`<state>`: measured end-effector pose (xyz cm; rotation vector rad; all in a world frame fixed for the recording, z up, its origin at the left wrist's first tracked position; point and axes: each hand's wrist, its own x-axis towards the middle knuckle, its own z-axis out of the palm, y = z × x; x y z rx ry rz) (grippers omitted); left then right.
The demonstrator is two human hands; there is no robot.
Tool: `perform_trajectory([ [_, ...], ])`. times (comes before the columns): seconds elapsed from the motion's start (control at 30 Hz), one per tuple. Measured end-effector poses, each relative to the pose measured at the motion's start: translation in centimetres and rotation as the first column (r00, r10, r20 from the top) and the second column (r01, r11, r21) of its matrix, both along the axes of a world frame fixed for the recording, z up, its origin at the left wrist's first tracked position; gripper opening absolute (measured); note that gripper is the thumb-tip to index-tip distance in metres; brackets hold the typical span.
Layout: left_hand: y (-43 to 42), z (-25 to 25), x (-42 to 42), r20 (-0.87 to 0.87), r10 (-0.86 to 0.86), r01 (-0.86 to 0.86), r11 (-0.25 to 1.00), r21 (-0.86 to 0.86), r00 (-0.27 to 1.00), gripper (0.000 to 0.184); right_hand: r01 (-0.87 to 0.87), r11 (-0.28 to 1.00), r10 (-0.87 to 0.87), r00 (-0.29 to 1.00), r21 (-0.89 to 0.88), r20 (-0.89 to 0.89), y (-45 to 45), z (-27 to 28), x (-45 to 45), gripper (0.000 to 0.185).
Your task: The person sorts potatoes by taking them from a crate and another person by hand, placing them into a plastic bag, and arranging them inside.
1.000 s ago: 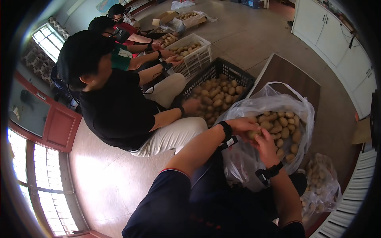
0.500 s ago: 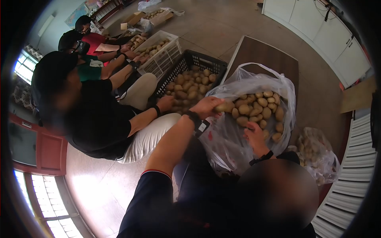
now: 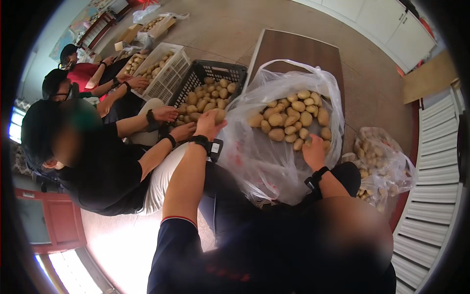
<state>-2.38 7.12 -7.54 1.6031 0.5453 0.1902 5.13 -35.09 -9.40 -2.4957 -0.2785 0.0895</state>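
Observation:
My left hand [image 3: 208,125] is over the near edge of the black crate [image 3: 234,67], its fingers around a potato [image 3: 220,115]. More potatoes lie in the crate just beyond it. My right hand [image 3: 314,153] is inside the open clear plastic bag [image 3: 245,161], low on the right of its potatoes [image 3: 291,120]. Its fingers are closed on a small potato [image 3: 308,141], which they partly cover.
Beside me on the left, a co-worker in black [image 3: 107,161] reaches to the crate with both hands, close to my left hand. Two people sit beyond, by a white crate [image 3: 171,78]. A brown board [image 3: 298,49] lies behind the bag. Another potato bag [image 3: 384,157] stands right.
The view has swung right. My left hand has carried a potato from the bag leftward to the black crate. My right hand has closed on a potato in the bag.

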Motion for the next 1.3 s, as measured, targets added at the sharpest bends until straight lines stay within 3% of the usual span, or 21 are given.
perform_trajectory([
  [0.03, -0.7, 1.6, 0.0, -0.135, 0.248, -0.280, 0.778, -0.563, 0.959, 0.040, 0.026, 1.000, -0.026, 0.998, -0.003, -0.064, 0.4, 0.3, -0.4, 0.049],
  [0.13, 0.3, 0.9, -0.1, -0.159, 0.279, -0.319, 0.764, -0.560, 0.947, 0.033, 0.027, 0.997, -0.033, 0.996, -0.069, -0.080, 0.7, 0.9, -0.8, 0.051],
  [0.43, 0.7, 1.6, -0.8, -0.202, 0.394, -0.438, 0.729, -0.526, 0.897, 0.033, 0.035, 0.987, -0.053, 0.992, -0.156, -0.112, 0.7, -0.4, -0.8, 0.051],
  [0.73, 1.8, -0.7, -0.9, -0.166, 0.439, -0.459, 0.736, -0.498, 0.883, 0.038, -0.023, 0.965, -0.038, 0.973, -0.259, -0.227, 0.7, 0.4, -0.6, 0.050],
  [0.97, 2.0, -1.3, -0.8, -0.240, 0.491, -0.545, 0.720, -0.430, 0.838, 0.043, 0.071, 0.996, -0.079, 0.986, -0.061, -0.149, 0.1, -1.6, 0.1, 0.047],
  [1.03, 2.5, -2.4, -0.9, -0.166, 0.453, -0.473, 0.738, -0.481, 0.876, 0.042, 0.080, 0.997, -0.080, 0.989, -0.008, -0.127, -0.3, -2.9, 0.8, 0.048],
  [1.1, 1.6, -1.3, -0.6, -0.164, 0.444, -0.464, 0.740, -0.488, 0.881, 0.037, 0.193, 0.961, -0.134, 0.952, 0.200, -0.275, -0.4, -4.2, 1.5, 0.046],
  [1.13, 0.7, -0.1, -0.4, -0.188, 0.447, -0.479, 0.735, -0.480, 0.875, 0.032, 0.186, 0.961, -0.126, 0.954, 0.205, -0.273, -0.3, -4.3, 1.4, 0.046],
  [1.2, -0.1, 1.5, -0.3, -0.201, 0.442, -0.484, 0.750, -0.451, 0.874, 0.029, 0.390, 0.791, -0.125, 0.857, 0.470, -0.500, 0.2, -2.0, 0.7, 0.045],
  [1.23, -0.9, 2.4, -0.1, -0.179, 0.426, -0.460, 0.781, -0.423, 0.887, 0.029, 0.381, 0.792, -0.114, 0.859, 0.477, -0.499, 0.5, -0.8, 0.5, 0.045],
  [1.3, -2.2, 3.7, 0.3, -0.147, 0.395, -0.420, 0.827, -0.374, 0.907, 0.029, 0.533, 0.643, -0.069, 0.755, 0.550, -0.652, 1.1, 1.6, 0.2, 0.043],
])
